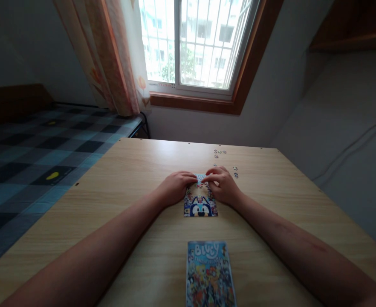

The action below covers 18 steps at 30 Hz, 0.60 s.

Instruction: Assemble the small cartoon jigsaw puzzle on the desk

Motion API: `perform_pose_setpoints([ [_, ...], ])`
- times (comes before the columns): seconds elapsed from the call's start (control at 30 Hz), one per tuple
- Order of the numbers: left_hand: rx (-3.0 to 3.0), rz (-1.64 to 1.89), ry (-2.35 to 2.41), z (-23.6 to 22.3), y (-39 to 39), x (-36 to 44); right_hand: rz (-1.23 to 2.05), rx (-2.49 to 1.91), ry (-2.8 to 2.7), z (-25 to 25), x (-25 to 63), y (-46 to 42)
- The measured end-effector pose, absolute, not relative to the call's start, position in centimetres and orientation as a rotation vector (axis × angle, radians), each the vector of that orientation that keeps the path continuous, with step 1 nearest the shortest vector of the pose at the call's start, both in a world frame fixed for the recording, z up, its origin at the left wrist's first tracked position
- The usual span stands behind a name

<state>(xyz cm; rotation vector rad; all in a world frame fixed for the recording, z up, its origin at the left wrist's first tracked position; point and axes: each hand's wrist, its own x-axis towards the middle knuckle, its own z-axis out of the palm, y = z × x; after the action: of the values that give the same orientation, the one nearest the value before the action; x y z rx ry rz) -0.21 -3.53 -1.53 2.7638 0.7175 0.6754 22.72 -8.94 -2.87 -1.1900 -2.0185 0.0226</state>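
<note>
A small colourful jigsaw puzzle (201,205) with a blue cartoon dog lies in the middle of the wooden table (127,179). My left hand (175,186) rests on its upper left edge, fingers curled down onto the pieces. My right hand (222,184) sits at the upper right edge, fingertips pinched together on a puzzle piece at the top of the puzzle. A printed reference card (209,273) with a busy cartoon picture lies nearer to me, below the puzzle.
Several loose puzzle pieces (221,158) lie scattered beyond my right hand. A bed with a checked blue cover (41,149) stands left of the table. A barred window (197,42) and a curtain (111,55) are behind it.
</note>
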Motion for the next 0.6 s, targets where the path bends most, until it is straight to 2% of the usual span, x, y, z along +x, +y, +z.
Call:
perform_pose_setpoints([
  [0.47,2.720,0.734,0.727,-1.83,-3.31,-0.08,0.063,-1.199,-1.929,-3.13,23.14,-8.30],
  [0.6,2.653,0.944,0.911,-1.62,-3.01,-0.20,0.034,-1.207,-1.883,-3.07,23.11,-8.45],
])
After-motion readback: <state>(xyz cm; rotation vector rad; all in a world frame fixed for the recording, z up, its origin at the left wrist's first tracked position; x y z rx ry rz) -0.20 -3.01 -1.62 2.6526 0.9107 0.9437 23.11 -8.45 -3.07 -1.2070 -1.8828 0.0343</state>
